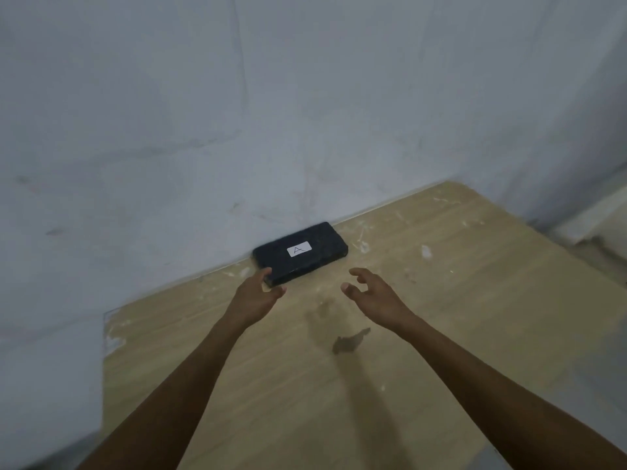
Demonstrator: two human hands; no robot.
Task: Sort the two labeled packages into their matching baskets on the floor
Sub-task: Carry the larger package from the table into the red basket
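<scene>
A flat black package (pixel 300 254) with a white label marked "A" lies on the wooden table (pixel 441 317), against the wall at the table's far edge. My left hand (pixel 258 291) is stretched out with fingers apart, its fingertips at the package's near left corner. My right hand (pixel 369 291) hovers open a little to the right of the package's near edge, fingers curled, holding nothing. No second package and no baskets are in view.
A grey-white wall (pixel 237 113) rises right behind the table. The tabletop carries white paint scuffs and a dark stain (pixel 349 342) near the middle. The table's left edge (pixel 105 351) drops off to a grey floor.
</scene>
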